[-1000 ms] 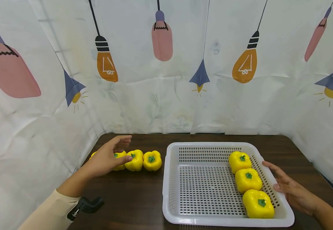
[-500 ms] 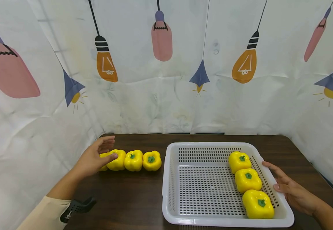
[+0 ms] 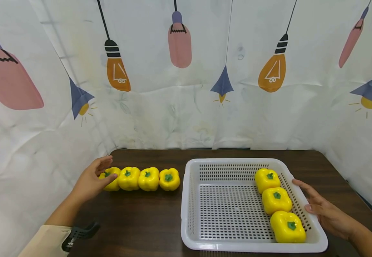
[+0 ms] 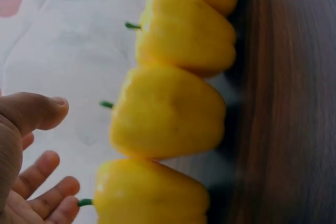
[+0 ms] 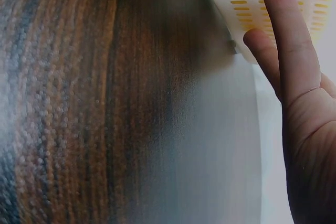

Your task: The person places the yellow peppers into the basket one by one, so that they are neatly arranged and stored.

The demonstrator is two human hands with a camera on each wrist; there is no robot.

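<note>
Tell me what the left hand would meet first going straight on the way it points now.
Most likely the leftmost pepper in the row; the left hand overlaps it in the head view, though depth is unclear.

Screened-off tabletop booth: lamp-print sheeting (image 3: pixel 186 114) round three sides, dark wood-grain table (image 3: pixel 140 221).

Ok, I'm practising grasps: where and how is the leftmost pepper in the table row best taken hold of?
Probably by the wide body of the leftmost pepper, from above, spanning its near and far faces. It sits with its stem up, with the neighbouring pepper crowding its right side, while no other pepper stands in front or behind. The thin stem looks like a poor hold.
</note>
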